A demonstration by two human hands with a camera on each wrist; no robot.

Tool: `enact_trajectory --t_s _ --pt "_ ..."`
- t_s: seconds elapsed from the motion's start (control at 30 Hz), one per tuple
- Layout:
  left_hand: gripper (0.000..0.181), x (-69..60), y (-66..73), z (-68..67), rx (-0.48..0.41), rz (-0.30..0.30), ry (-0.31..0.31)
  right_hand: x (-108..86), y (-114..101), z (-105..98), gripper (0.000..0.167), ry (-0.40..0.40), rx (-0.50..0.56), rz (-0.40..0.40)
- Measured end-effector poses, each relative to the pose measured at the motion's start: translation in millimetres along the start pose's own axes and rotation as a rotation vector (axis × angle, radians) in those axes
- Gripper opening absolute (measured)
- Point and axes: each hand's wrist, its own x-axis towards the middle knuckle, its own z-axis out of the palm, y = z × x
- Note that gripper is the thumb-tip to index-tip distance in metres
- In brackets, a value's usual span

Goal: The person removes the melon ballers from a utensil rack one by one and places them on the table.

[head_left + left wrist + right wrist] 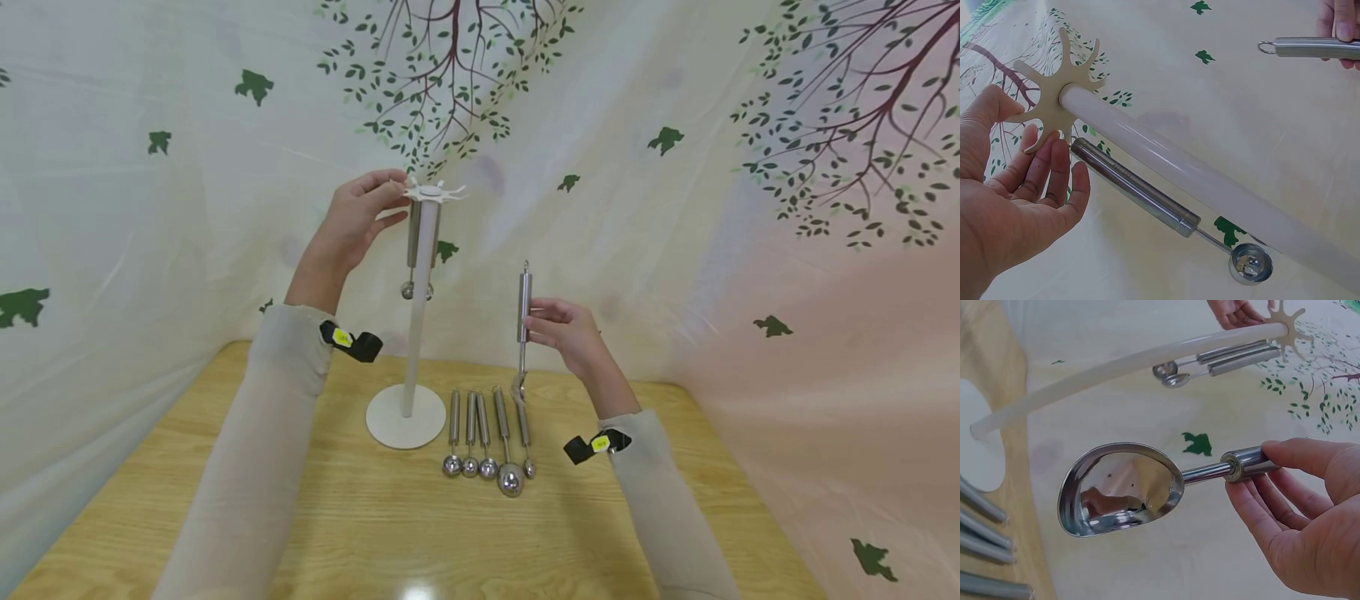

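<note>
At the top of a white stand point(415, 333), my left hand point(358, 218) pinches the pronged hook ring point(1054, 103) between thumb and fingers. Two small steel scoops point(1244, 361) hang from this ring by their handles, close to the pole. Their round bowls point down. My right hand point(567, 332) holds a larger steel scoop point(1119, 490) by its cylindrical handle, thumb on one side and fingers on the other. That scoop is upright in the air, loop end up and bowl down, to the right of the stand.
The stand's round white base point(390, 425) rests on the wooden table point(420, 525). Just right of it lie several steel scoops and spoons point(487, 467) in a row, handles pointing away. A cloth point(585, 100) printed with trees and leaves hangs behind and at the sides.
</note>
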Motion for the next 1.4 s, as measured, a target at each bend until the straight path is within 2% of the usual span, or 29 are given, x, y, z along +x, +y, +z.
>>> enact_trajectory --t_s 0.4,0.8,1.13,1.4 --pt "0.02 -2.0 0.0 -0.1 0.011 0.004 -0.002 -14.4 43.7 -21.3 0.049 0.03 -0.035 0.115" --pt "0.018 -1.6 0.5 0.2 0.012 0.001 -0.002 -24.6 81.1 -35.8 0.044 0.038 -0.091 0.184" --pt "0.017 -1.8 0.4 0.8 0.008 -0.005 0.002 -31.4 107.7 -47.8 0.048 0.003 -0.116 0.241" --pt "0.021 -2.2 0.8 0.5 0.008 -0.004 -0.001 -36.0 123.7 -50.8 0.047 -0.007 -0.076 0.274"
